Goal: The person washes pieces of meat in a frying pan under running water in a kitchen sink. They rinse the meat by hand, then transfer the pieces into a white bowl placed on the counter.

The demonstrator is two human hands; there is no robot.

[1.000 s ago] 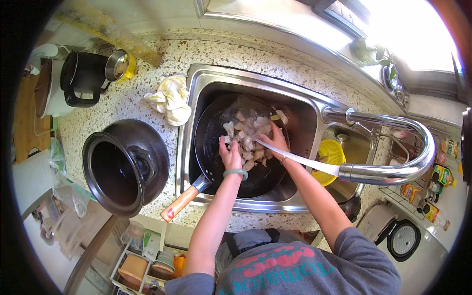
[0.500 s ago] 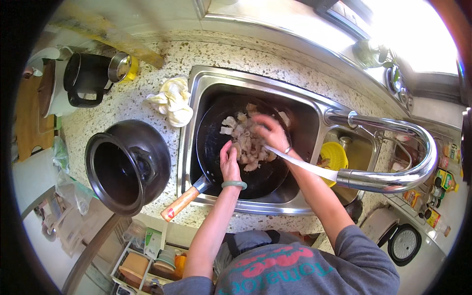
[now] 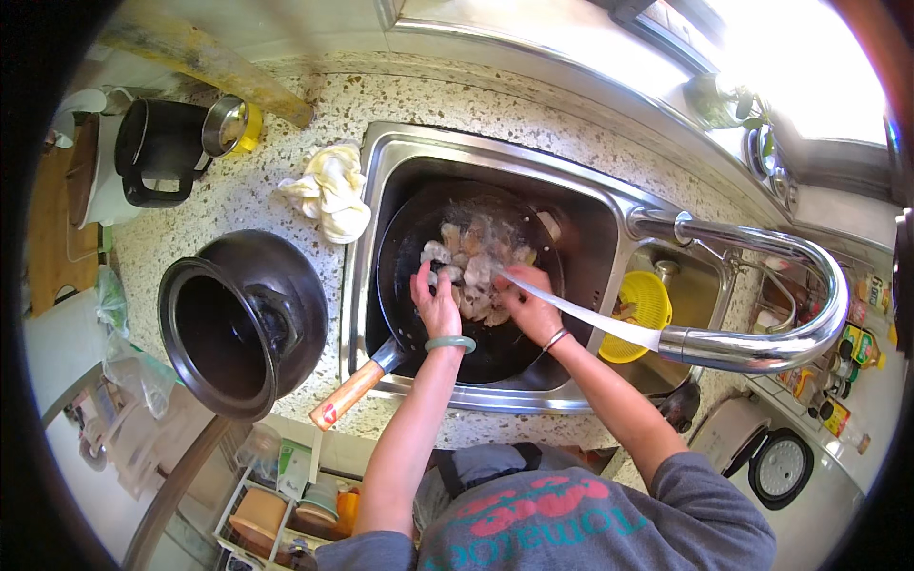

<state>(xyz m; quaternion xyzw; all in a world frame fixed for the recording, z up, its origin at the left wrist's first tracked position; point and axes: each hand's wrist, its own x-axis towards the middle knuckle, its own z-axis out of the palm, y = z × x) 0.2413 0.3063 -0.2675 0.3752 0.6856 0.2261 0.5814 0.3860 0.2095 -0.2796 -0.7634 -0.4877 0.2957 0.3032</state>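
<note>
A black wok (image 3: 400,238) with a wooden handle (image 3: 347,395) sits in the large sink basin. Pale, wet pieces of raw meat (image 3: 481,262) lie heaped in it, under water running from the faucet. My left hand (image 3: 436,309), with a green bangle at the wrist, is at the left edge of the heap, fingers apart and touching pieces. On the other side my right hand (image 3: 529,303) has its fingers curled in against the meat; the fingertips are partly hidden among the pieces.
The chrome faucet (image 3: 762,352) arches in from the right. A yellow colander (image 3: 647,300) stands in the smaller basin. Left of the sink are a dark pot (image 3: 276,285), a crumpled cloth (image 3: 333,195), a black pitcher (image 3: 157,152) and a metal cup (image 3: 228,124).
My right hand has moved down and toward me, from the top of the heap to its right side. The left hand has shifted slightly left, its fingers now more spread. Meat pieces have been stirred about.
</note>
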